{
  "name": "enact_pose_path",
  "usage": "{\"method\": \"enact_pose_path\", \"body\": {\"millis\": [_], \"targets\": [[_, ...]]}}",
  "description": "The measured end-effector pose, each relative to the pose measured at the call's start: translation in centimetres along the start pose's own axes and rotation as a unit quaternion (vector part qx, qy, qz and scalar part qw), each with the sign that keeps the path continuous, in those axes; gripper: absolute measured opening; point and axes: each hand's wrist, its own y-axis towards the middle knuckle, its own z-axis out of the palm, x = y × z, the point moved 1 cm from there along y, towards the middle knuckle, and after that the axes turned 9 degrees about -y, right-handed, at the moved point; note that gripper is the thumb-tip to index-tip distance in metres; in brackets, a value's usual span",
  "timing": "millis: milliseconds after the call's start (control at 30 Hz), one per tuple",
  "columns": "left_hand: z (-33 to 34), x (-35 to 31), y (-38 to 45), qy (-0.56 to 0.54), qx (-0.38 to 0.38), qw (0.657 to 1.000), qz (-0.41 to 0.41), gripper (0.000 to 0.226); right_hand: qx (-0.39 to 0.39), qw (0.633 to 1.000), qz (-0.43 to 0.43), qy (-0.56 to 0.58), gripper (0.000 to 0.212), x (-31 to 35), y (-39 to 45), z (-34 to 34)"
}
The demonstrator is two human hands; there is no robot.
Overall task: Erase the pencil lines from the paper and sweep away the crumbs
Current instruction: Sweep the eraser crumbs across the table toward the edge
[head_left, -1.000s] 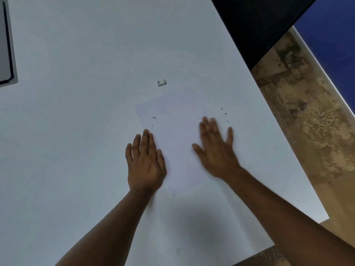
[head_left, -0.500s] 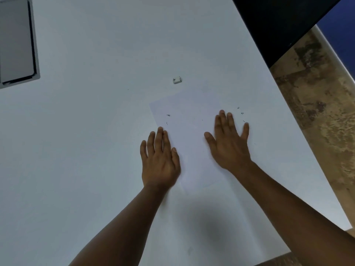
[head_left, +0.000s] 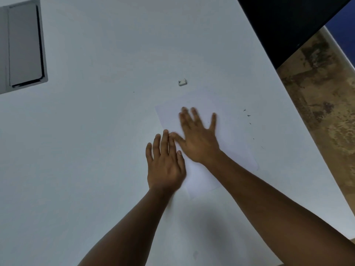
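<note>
While I am watching through the head camera, the only view I have, both bare hands are lying flat on the white desk (head_left: pixel 96 150) with nothing held in either. The left hand (head_left: pixel 165 164) is resting palm down with straight fingers close together, pressing on the left edge of the paper (head_left: pixel 234 143), part on the sheet and part on the desk. The right hand (head_left: pixel 197 137) is lying on the sheet with fingers straight and spread; it is showing blurred, and its thumb is touching the left hand's fingertips. The paper is sitting tilted toward the desk's right edge, pale against the desk top, and I am seeing no clear pencil lines on the part that is showing. Crumbs (head_left: pixel 247 115) are lying as a few dark specks on the desk just beyond the sheet's right side, near the desk's right edge, with a couple more trailing toward the near side. The eraser (head_left: pixel 182 82), small and white with a dark smudge, is sitting on the desk just past the far edge of the paper, apart from both hands. A grey panel (head_left: pixel 25 47) is lying at the desk's far left corner. Mottled brown floor (head_left: pixel 317 93) is showing past the desk's right edge.
</note>
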Motion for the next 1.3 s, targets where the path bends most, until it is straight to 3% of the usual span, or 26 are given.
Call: {"method": "enact_pose_path", "body": {"millis": [100,167,300,433,500,600,700,767,867,1100,1200,1300], "targets": [[-0.1,0.0,0.0,0.008,0.001,1.000,-0.002,0.062,-0.001,0.984,0.175,0.046,0.092,-2.9,-0.9,0.5],[0.0,0.1,0.0,0.007,0.011,1.000,-0.005,0.063,-0.010,0.975,0.209,0.069,0.092,-3.2,-1.7,0.3],[0.1,0.2,0.0,0.010,0.016,1.000,0.003,0.065,-0.022,0.990,0.106,0.091,0.087,0.8,-2.0,-0.4],[0.3,0.9,0.0,0.029,0.061,0.998,0.011,0.090,0.007,0.997,-0.038,0.062,0.077,4.1,-1.7,0.5],[0.3,0.7,0.0,0.017,0.055,0.998,0.010,0.082,0.006,0.998,-0.031,0.049,0.078,3.1,-1.5,0.8],[0.1,0.2,0.0,-0.006,0.028,1.000,-0.006,0.063,-0.007,0.998,0.054,0.031,0.084,-0.5,-1.6,0.9],[0.0,0.1,0.0,-0.015,0.026,0.999,-0.011,0.063,-0.016,0.982,0.182,0.036,0.089,-5.7,-2.4,1.0],[0.0,0.2,0.0,-0.019,0.032,0.999,-0.009,0.063,-0.008,0.976,0.213,0.047,0.091,-8.6,-3.2,0.8],[0.0,0.2,0.0,-0.023,0.032,0.999,-0.009,0.063,-0.025,0.987,0.157,0.029,0.084,-9.1,-4.6,0.4],[-0.3,0.0,0.0,-0.005,0.041,0.999,-0.009,0.063,-0.002,0.999,-0.045,0.003,0.081,-1.8,-6.1,2.0],[-0.2,0.1,-0.1,0.002,0.050,0.999,-0.011,0.064,-0.008,0.999,-0.039,-0.012,0.079,-1.1,-4.5,1.9],[-0.4,-0.1,-0.1,-0.004,0.042,0.999,-0.018,0.064,-0.008,0.999,0.033,-0.005,0.081,-3.2,-3.1,1.4]]}}
